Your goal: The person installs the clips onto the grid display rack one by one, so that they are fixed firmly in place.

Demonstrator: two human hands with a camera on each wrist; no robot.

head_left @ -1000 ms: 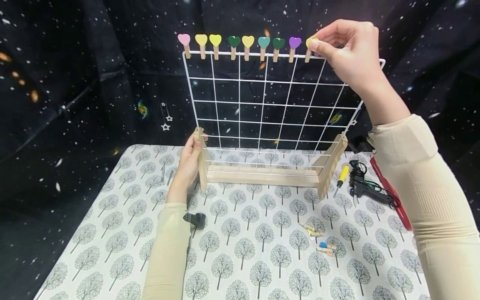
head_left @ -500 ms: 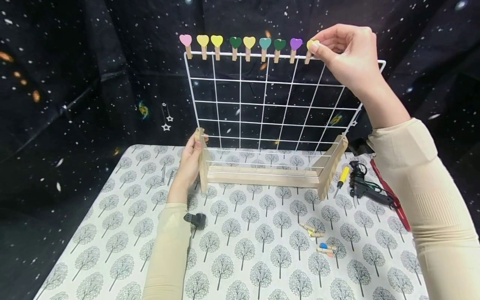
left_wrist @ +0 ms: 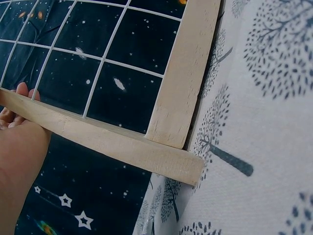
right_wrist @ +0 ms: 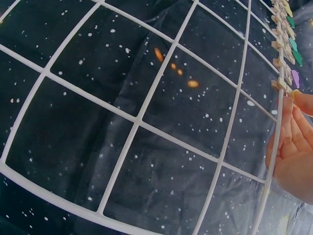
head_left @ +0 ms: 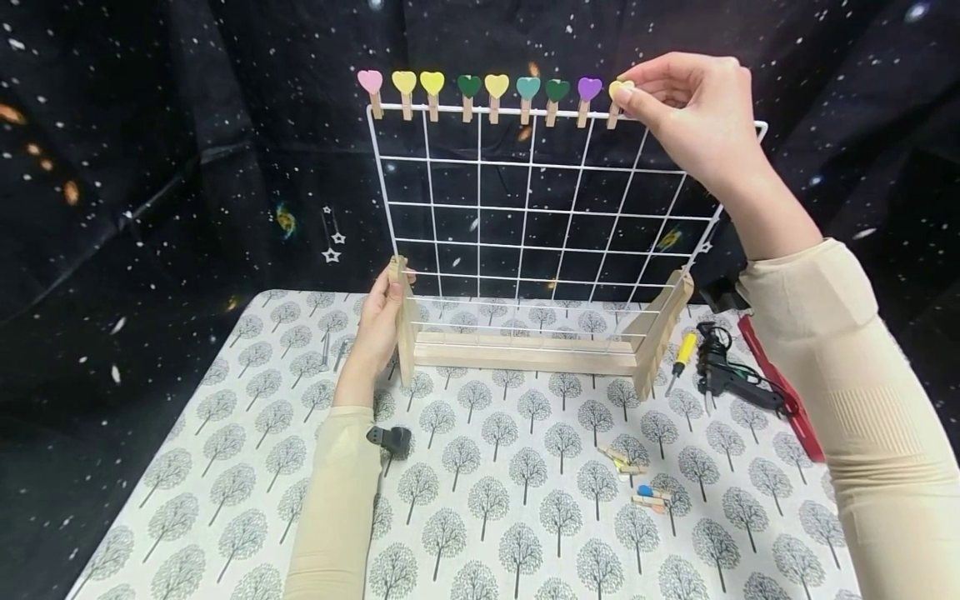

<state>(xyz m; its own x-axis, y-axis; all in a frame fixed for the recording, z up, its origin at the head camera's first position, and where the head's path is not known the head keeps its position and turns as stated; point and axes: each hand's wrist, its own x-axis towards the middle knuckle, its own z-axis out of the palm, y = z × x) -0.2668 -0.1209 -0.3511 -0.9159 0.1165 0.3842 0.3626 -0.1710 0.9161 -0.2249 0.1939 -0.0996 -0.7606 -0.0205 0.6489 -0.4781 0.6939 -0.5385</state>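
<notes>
A white wire grid panel (head_left: 505, 205) stands tilted in a wooden stand (head_left: 525, 353). Along its top wire sits a row of several small wooden clothespins with coloured hearts, from a pink-heart one (head_left: 370, 82) to a purple-heart one (head_left: 589, 89). At the right end of that row, my right hand (head_left: 705, 112) pinches a clothespin with a pale yellow heart (head_left: 618, 90) between thumb and fingers, its lower end at the wire. My left hand (head_left: 378, 321) grips the stand's left upright (head_left: 406, 325); in the left wrist view the fingers wrap behind that wood (left_wrist: 105, 139).
Several loose clothespins (head_left: 651, 497) lie on the tree-print tablecloth (head_left: 487, 500). To the right are a yellow-handled screwdriver (head_left: 681, 360), a black glue gun (head_left: 738, 382) with its cord, and a red strip-like object (head_left: 787, 400). A black starry cloth (head_left: 187, 125) hangs behind.
Hardly anything differs. The right hand dips slightly and stays on the pale yellow-heart clothespin, while the left hand keeps its hold on the upright.
</notes>
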